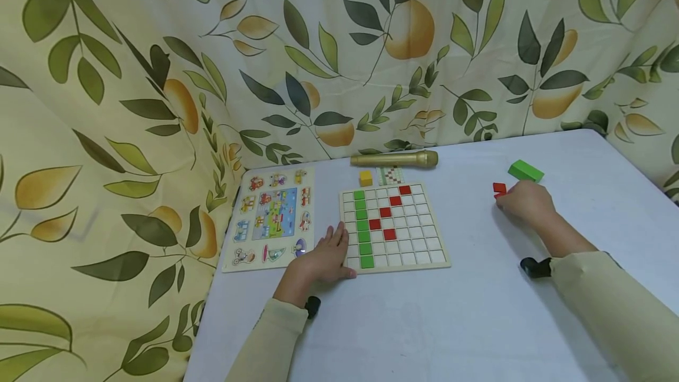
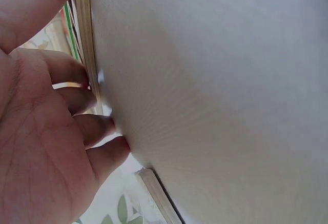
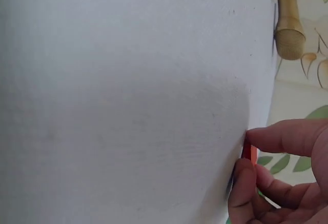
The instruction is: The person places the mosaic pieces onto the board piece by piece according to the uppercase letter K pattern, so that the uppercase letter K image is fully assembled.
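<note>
A grid board (image 1: 405,246) lies on the table with a column of green tiles (image 1: 364,248) and a slanting run of red tiles (image 1: 385,212) among white squares. My left hand (image 1: 325,257) rests at its left border, fingers fairly straight. The left wrist view shows fingertips against the tabletop beside the board's edge (image 2: 86,24). Far to the right, my right hand (image 1: 527,204) reaches down to the small red tiles (image 1: 499,187). In the right wrist view its thumb and fingers pinch a red tile (image 3: 249,153), partly hidden by them, close over the table.
A picture puzzle board (image 1: 233,258) lies left of the grid board. Behind are a gold microphone (image 1: 395,160), a yellow block (image 1: 365,178) and a small pattern card (image 1: 391,176). A green block (image 1: 526,170) sits just beyond my right hand. Patterned curtain (image 1: 339,75) borders the table.
</note>
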Demonstrator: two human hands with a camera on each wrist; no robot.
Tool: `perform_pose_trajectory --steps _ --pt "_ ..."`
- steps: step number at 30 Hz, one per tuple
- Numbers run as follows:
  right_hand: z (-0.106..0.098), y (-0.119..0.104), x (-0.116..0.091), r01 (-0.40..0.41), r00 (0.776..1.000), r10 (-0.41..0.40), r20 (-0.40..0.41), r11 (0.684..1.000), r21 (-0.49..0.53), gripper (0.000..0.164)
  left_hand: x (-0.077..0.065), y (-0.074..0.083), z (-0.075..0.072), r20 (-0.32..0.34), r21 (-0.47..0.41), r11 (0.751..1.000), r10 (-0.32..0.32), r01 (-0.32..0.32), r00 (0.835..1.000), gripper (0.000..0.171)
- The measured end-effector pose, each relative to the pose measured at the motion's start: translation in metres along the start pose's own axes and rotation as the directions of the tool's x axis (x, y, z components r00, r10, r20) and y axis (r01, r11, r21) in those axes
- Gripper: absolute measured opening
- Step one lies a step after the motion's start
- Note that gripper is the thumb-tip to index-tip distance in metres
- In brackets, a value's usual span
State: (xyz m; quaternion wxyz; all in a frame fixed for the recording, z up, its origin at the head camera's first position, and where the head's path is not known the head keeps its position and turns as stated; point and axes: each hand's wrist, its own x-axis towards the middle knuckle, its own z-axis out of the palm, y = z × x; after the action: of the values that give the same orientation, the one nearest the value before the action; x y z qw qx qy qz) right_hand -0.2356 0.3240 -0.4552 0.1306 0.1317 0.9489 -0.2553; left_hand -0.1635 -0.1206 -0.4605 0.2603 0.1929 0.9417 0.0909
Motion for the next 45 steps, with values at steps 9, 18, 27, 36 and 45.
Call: perform_pose_trajectory --steps 9,18,27,36,45 --pt "0.004 0.001 -0.004 0.069 0.997 -0.065 -0.047 0.993 0.093 0.036 0.002 -0.002 0.003 0.004 0.021 1.000 0.006 -0.006 1.000 0.098" --pt "0.005 -0.004 -0.009 0.122 0.991 -0.115 -0.067 0.988 0.099 0.031 0.001 -0.001 0.002 -0.006 0.014 1.000 0.005 -0.005 1.000 0.098" --pt "0.016 -0.019 -0.016 0.173 0.985 -0.173 -0.015 0.971 0.164 0.031 0.001 -0.001 0.002 -0.002 0.003 1.000 0.004 -0.004 1.000 0.098" --pt "0.028 -0.037 -0.028 0.186 0.979 -0.201 0.043 0.955 0.231 0.029 0.001 -0.001 0.003 -0.004 0.002 1.000 0.001 -0.001 1.000 0.099" --pt "0.041 -0.055 -0.042 0.203 0.968 -0.239 0.080 0.926 0.319 0.024 0.001 0.000 0.003 -0.009 0.010 1.000 0.003 -0.002 1.000 0.099"
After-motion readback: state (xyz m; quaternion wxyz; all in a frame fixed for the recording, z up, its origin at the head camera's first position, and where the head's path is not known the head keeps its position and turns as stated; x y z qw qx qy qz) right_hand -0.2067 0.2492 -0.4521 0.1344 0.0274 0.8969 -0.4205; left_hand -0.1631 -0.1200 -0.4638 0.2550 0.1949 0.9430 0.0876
